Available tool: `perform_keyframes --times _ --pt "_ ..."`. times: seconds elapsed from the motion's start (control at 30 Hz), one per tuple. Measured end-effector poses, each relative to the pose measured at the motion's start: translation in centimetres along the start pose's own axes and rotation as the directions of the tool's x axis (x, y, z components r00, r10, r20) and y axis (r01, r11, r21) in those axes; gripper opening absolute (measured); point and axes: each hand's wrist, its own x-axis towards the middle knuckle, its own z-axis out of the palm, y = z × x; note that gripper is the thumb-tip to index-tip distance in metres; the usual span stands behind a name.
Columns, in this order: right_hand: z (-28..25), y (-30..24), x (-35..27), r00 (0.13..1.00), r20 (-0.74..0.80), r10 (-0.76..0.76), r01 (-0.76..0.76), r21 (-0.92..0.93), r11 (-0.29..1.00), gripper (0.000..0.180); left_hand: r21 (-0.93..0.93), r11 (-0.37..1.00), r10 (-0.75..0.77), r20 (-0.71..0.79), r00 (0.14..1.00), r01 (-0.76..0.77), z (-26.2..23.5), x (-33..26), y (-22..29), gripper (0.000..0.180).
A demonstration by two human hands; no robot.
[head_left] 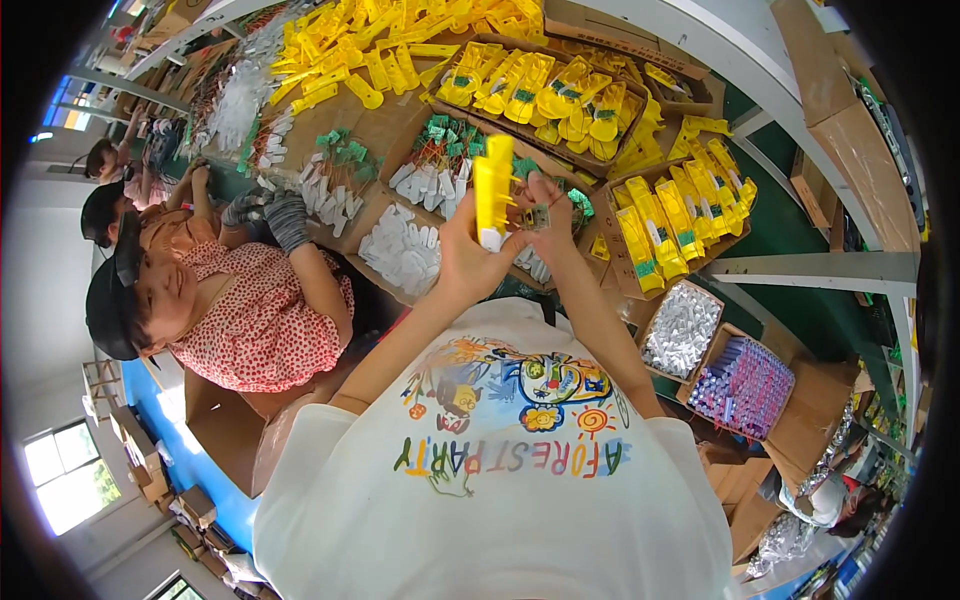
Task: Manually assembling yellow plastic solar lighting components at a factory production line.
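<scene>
A long yellow plastic casing (492, 182) stands upright in my left hand (468, 256), its fingers wrapped round the lower end. A white piece shows at the casing's bottom. Close beside it, my right hand (556, 232) pinches a small circuit board (537, 216) with fine wires. The two hands nearly meet at the board. Beneath and behind them, a carton holds white plastic pieces (432, 188) wired to green circuit boards (452, 135). More white pieces (402, 250) lie in the compartment left of my left hand.
A carton of yellow casings (545, 90) stands ahead, another (680, 220) at right. Loose yellow casings (350, 50) are heaped far left. Right of me sit boxes of small silvery parts (683, 330) and purple cylinders (742, 388). A co-worker (260, 320) sits close at left, wearing gloves.
</scene>
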Motion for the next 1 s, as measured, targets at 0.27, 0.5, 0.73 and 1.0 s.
perform_keyframes --times 0.27,0.5,0.73,1.0 --pt "-2.6 -1.0 -1.9 0.996 0.02 -0.092 0.094 -0.183 0.979 0.032 0.332 0.937 -0.049 -0.194 0.98 0.112 -3.3 6.5 -3.4 0.039" --pt "-2.7 -5.6 -6.3 0.94 0.246 -0.236 0.309 -0.319 0.896 0.024 -0.205 0.892 -0.403 0.049 0.914 0.404 0.0 3.7 -3.0 0.041" --pt "-0.8 -7.2 -8.0 0.879 0.259 -0.4 0.464 -0.269 0.844 0.021 -0.419 0.853 -0.256 0.186 0.949 0.312 1.0 2.5 0.3 0.041" --pt "0.8 -7.3 -8.6 0.882 0.175 -0.439 0.468 -0.437 0.768 0.022 -0.233 0.972 -0.02 -0.022 1.0 0.014 1.5 1.5 -0.7 0.04"
